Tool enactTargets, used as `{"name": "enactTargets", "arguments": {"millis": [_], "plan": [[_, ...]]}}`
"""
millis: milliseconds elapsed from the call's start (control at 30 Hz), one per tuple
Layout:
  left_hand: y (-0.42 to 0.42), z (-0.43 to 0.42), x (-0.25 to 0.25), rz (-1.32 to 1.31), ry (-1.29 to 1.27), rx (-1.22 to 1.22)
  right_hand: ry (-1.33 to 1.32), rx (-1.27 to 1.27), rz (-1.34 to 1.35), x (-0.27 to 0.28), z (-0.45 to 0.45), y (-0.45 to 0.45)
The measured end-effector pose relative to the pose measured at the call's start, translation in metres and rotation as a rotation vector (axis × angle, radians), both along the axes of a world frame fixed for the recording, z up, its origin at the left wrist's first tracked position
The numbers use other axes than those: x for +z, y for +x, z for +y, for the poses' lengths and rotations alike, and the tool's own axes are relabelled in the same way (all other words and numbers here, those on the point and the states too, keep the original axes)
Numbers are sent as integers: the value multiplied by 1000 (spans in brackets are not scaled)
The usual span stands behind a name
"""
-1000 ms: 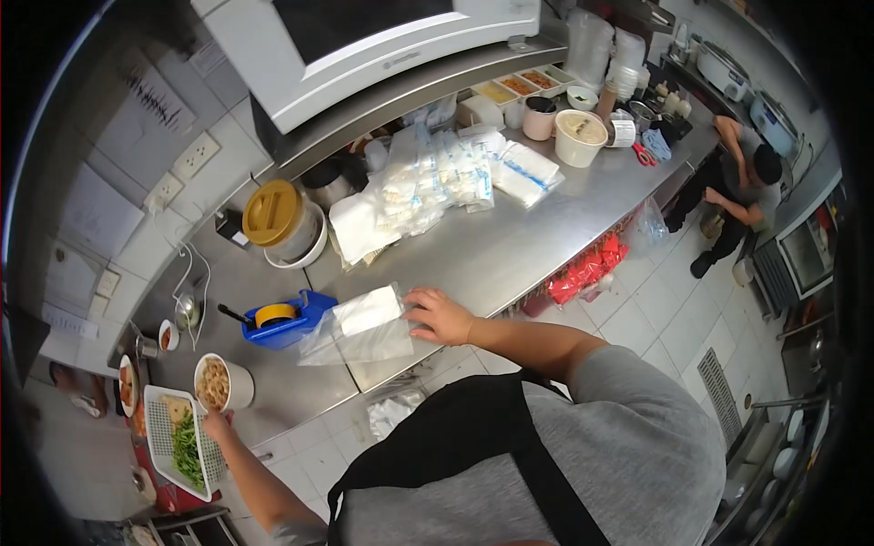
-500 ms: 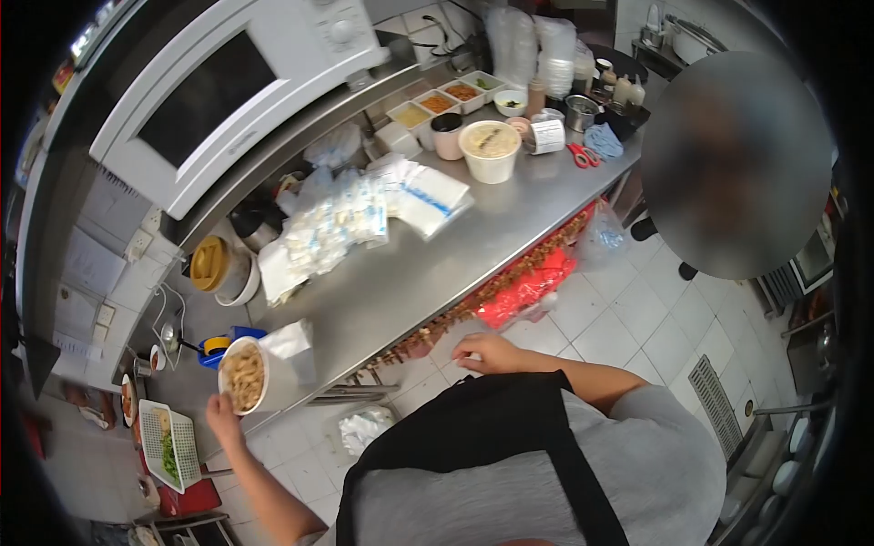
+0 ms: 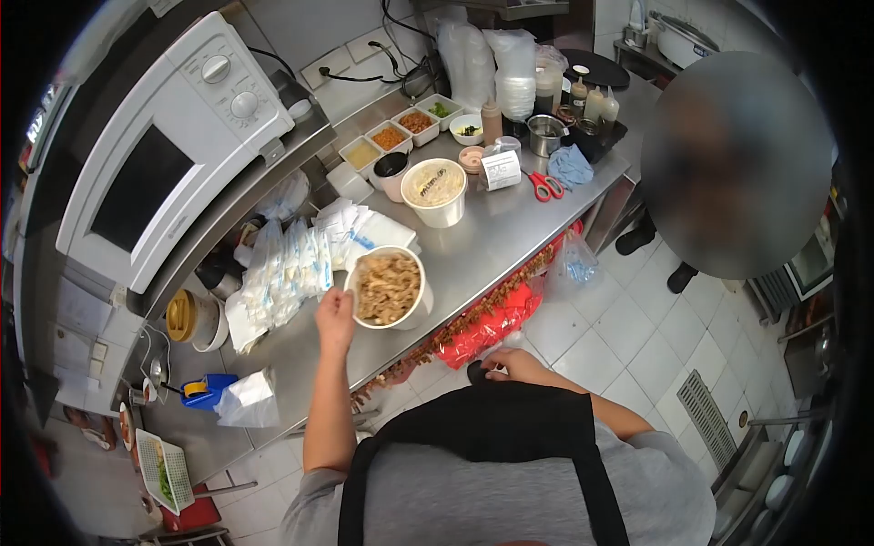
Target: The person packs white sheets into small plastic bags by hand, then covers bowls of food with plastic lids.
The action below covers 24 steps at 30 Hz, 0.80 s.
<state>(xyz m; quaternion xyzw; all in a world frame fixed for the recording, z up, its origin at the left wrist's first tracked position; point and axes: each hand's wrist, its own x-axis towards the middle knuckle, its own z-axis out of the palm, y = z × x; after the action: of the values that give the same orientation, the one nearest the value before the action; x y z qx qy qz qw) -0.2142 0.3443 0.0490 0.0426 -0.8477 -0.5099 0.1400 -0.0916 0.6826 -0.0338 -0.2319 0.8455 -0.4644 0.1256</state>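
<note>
A white round tub [image 3: 422, 305] is gripped at its left rim by my left hand [image 3: 335, 316], fingers wrapped over the edge. Brown sliced food [image 3: 388, 287], maybe meat or mushrooms, fills it; the tub is tilted toward me above the steel counter. Farther right on the counter stands a second white tub [image 3: 442, 211] with a pale, marked lid. My right hand [image 3: 517, 366] hangs in front of my black apron, off the counter, with its fingers loosely bent. Beside its fingertips shows a small black shape [image 3: 476, 372]; I cannot tell what it is.
Plastic-wrapped packets [image 3: 287, 273] lie along the counter [image 3: 487, 250]. A blue tape dispenser [image 3: 208, 391] sits left. Topping containers [image 3: 390, 138], red scissors [image 3: 546, 187] and a metal pot [image 3: 546, 134] stand toward the right. A microwave [image 3: 173, 164] overhangs the back. Another person [image 3: 637, 235] stands right.
My left hand has carried the tub of food rightward along the counter, away from the tape dispenser. My right hand has shifted slightly right and down in view. The camera view has turned.
</note>
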Motion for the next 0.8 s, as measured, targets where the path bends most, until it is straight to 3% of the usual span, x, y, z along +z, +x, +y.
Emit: {"name": "enactTargets", "arguments": {"millis": [67,133,267,367,467,533,633,733,800], "plan": [[-22,25,-12,-2,-60,-22,33,-43,-44,5,13,-24],[-42,39,-39,207,-332,-45,132,-31,103,8,23,-51],[-54,69,-20,92,-132,95,138,99,183,79,29,-117],[-63,75,-21,107,-73,104,141,140,394,164,39,-164],[-78,74,-58,293,-108,149,66,204,682,258,51,-202],[-73,84,-47,320,-112,209,140,192,820,320,54,-218],[-59,107,-43,262,-44,320,120,231,1325,388,53,-272],[-52,116,-44,332,-62,472,-102,127,1658,481,37,-344],[-31,127,-38,304,15,588,-389,75,1889,552,19,-377]]}}
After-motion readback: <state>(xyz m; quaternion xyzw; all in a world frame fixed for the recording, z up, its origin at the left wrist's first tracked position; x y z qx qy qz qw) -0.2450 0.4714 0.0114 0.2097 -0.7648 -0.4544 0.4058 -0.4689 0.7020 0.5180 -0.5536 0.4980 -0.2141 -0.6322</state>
